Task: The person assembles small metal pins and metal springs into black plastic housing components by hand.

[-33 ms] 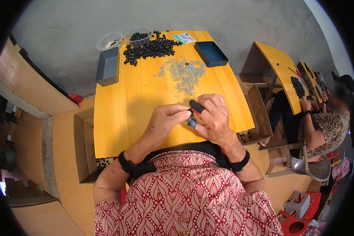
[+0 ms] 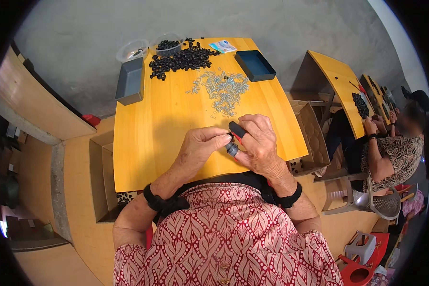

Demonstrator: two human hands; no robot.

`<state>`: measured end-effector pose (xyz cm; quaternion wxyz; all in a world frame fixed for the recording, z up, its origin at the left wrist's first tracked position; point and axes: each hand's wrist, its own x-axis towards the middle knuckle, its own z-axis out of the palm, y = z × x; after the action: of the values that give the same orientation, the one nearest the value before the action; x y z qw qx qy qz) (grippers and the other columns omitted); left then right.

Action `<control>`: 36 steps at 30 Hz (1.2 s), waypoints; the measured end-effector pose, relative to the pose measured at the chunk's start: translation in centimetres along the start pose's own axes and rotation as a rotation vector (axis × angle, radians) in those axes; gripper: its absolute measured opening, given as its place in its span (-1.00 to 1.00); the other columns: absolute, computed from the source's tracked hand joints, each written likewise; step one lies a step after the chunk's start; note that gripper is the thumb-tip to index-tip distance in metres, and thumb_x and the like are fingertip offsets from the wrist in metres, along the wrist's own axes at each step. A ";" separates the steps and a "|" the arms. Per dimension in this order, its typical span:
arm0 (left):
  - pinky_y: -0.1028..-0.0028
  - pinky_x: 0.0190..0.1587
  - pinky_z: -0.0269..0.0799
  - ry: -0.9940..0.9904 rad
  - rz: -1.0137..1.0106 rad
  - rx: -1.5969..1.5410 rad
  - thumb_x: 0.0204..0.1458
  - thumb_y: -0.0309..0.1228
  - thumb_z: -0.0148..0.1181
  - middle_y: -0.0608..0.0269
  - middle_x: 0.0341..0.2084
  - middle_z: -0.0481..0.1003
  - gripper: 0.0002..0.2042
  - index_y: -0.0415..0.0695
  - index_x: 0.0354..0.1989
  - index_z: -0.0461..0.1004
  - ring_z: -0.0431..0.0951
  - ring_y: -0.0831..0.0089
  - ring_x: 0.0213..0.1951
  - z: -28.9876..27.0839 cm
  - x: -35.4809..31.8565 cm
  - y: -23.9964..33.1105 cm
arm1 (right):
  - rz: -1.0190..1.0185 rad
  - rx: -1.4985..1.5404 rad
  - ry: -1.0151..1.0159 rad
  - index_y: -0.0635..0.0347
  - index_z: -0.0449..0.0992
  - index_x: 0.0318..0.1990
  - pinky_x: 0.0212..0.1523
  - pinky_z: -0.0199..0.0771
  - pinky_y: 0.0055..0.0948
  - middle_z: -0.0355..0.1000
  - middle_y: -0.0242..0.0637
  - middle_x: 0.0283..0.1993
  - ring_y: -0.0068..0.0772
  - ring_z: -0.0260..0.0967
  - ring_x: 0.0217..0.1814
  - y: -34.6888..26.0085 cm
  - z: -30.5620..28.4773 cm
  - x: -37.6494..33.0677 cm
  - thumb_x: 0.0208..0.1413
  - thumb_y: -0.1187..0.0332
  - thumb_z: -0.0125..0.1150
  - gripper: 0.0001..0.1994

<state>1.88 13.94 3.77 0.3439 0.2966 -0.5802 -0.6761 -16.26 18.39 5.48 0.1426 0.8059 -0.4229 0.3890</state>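
Both my hands meet over the near part of a yellow table (image 2: 167, 128). My right hand (image 2: 262, 145) grips a tool with a black handle and a red part (image 2: 237, 128). My left hand (image 2: 202, 145) pinches a small dark grey cylindrical part (image 2: 231, 149) at its fingertips, right against the tool and my right fingers. The tool's tip is hidden between the hands. Farther back on the table lies a loose heap of small silvery pieces (image 2: 221, 90), and beyond it a heap of small black parts (image 2: 181, 59).
A grey tray (image 2: 130, 82) sits at the table's far left, a dark blue tray (image 2: 255, 65) at the far right. Two clear tubs (image 2: 168, 44) and a small card (image 2: 222, 46) lie at the back edge. Open cardboard boxes (image 2: 312, 138) flank the table. Another person (image 2: 395, 148) works at a neighbouring table.
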 end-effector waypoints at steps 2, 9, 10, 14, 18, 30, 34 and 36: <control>0.63 -0.16 0.35 0.011 0.033 0.000 0.12 -0.41 0.19 0.40 -0.37 0.54 -0.78 -0.32 -0.18 0.56 0.44 0.69 -0.27 0.2 -0.1 -0.1 | -0.004 -0.006 -0.017 0.37 0.53 -0.32 -0.09 0.37 -0.18 0.42 -0.10 -0.25 -0.09 0.40 -0.11 0.0 -0.2 -0.1 -0.29 0.37 0.41 -0.66; 0.63 -0.18 0.36 0.026 -0.019 0.008 0.11 -0.45 0.18 0.41 -0.37 0.54 -0.81 -0.31 -0.18 0.55 0.45 0.69 -0.27 -0.2 0.5 -0.7 | -0.038 -0.061 -0.047 0.36 0.46 -0.44 -0.04 0.34 -0.12 0.38 -0.07 -0.26 -0.05 0.37 -0.08 -0.3 0.2 0.1 -0.28 0.37 0.38 -0.72; 0.63 -0.18 0.36 0.022 -0.012 0.011 0.11 -0.45 0.18 0.41 -0.37 0.54 -0.81 -0.31 -0.18 0.55 0.45 0.69 -0.27 -0.2 0.5 -0.8 | -0.026 -0.070 -0.075 0.35 0.46 -0.43 -0.03 0.34 -0.11 0.38 -0.07 -0.25 -0.05 0.37 -0.08 -0.5 0.2 0.1 -0.27 0.36 0.38 -0.72; 0.64 -0.19 0.34 0.042 0.022 -0.057 0.11 -0.45 0.19 0.42 -0.37 0.54 -0.83 -0.28 -0.21 0.56 0.44 0.70 -0.29 -0.4 0.7 -0.9 | -0.012 -0.072 -0.050 0.35 0.47 -0.37 -0.02 0.33 -0.12 0.38 -0.09 -0.24 -0.06 0.37 -0.07 -0.7 0.4 0.2 -0.25 0.35 0.37 -0.70; 0.64 -0.18 0.33 0.040 0.018 -0.128 0.11 -0.43 0.20 0.42 -0.37 0.53 -0.84 -0.25 -0.23 0.57 0.44 0.70 -0.29 -0.3 0.5 -1.1 | 0.005 -0.069 -0.069 0.34 0.47 -0.33 -0.02 0.33 -0.13 0.37 -0.11 -0.22 -0.09 0.36 -0.06 -0.3 0.3 0.2 -0.25 0.34 0.38 -0.68; 0.60 -0.12 0.32 0.031 -0.019 -0.083 0.10 -0.39 0.20 0.38 -0.36 0.53 -0.80 -0.27 -0.20 0.57 0.44 0.65 -0.26 -0.5 1.0 -1.5 | 0.007 -0.016 -0.095 0.31 0.49 -0.32 -0.03 0.34 -0.15 0.38 -0.14 -0.26 -0.12 0.37 -0.10 0.9 1.0 -0.1 -0.30 0.32 0.40 -0.65; 0.60 -0.13 0.31 0.030 -0.056 -0.124 0.15 -0.32 0.17 0.42 -0.36 0.51 -0.76 -0.27 -0.19 0.57 0.41 0.68 -0.25 -0.7 0.7 -1.4 | -0.017 -0.018 -0.055 0.31 0.49 -0.35 -0.06 0.34 -0.15 0.37 -0.15 -0.29 -0.11 0.37 -0.14 1.0 1.0 -0.1 -0.33 0.31 0.39 -0.65; 0.60 -0.14 0.31 0.008 -0.057 -0.113 0.17 -0.31 0.16 0.43 -0.37 0.51 -0.75 -0.27 -0.19 0.57 0.40 0.69 -0.25 -0.9 0.7 -1.3 | -0.020 -0.023 -0.058 0.32 0.49 -0.35 -0.07 0.34 -0.16 0.37 -0.15 -0.29 -0.11 0.37 -0.14 1.2 0.7 0.0 -0.33 0.31 0.39 -0.65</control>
<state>1.98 12.96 2.36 0.3430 0.2960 -0.5310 -0.7160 -16.84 17.23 4.90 0.1433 0.8194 -0.4231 0.3593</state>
